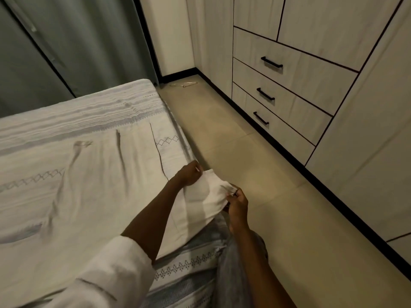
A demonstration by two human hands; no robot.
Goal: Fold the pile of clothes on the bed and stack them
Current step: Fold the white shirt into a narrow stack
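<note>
A white cloth (201, 196) is held up at the near right corner of the bed (89, 121), and part of it hangs out over the floor (255, 165). Its top edge is pinched at both ends. The far end is pinched by the left hand (189, 174), and the near end is pinched by the right hand (237, 204). So each grip is closed on the cloth, with fingers curled round its edge. The held edge runs slantwise, from far-left down to near-right, and the rest of the cloth droops below it toward the bed's edge. The cloth lies between the two hands, so neither hand is much nearer to it than the other. A bigger white garment (77, 185) is spread flat on the bed, to the left of the hands. It can be guessed that the cloth is about to be folded, and for that one end may be brought over to meet the other. A clothes hanger (184, 84) is seen on the floor far away, near the wardrobe drawers (289, 94).
</note>
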